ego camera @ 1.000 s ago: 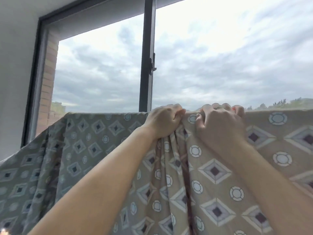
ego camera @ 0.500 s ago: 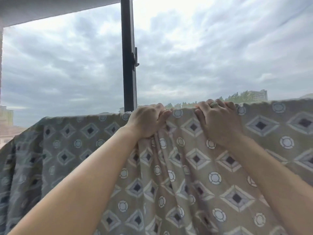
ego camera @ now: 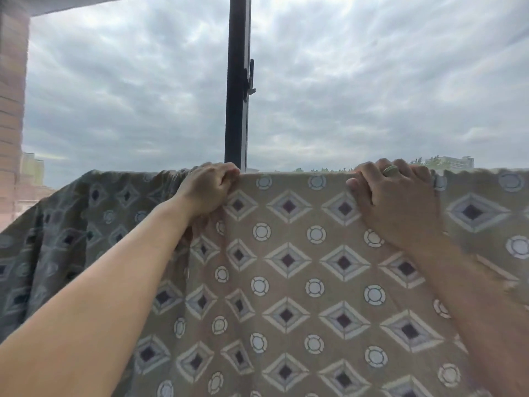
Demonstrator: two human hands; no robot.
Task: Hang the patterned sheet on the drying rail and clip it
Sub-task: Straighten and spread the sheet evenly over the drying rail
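Note:
The patterned sheet (ego camera: 289, 262), tan with diamonds and white rings, hangs in front of me and fills the lower half of the view. Its top edge runs level across the frame, draped over a rail that the cloth hides. My left hand (ego camera: 207, 190) grips the top edge near the middle, where the fabric bunches into folds to its left. My right hand (ego camera: 398, 207), a ring on one finger, grips the same edge further right. Between the two hands the cloth lies flat and taut. No clip is in view.
Behind the sheet is a large window with a dark vertical frame post (ego camera: 237, 81) and a latch (ego camera: 250, 77). A brick wall (ego camera: 11, 96) stands at the far left. Cloudy sky and distant buildings (ego camera: 449, 161) show beyond.
My hands, close together a second ago, have slid apart along the top edge, the right one going furthest. The folds between them have been pulled flat.

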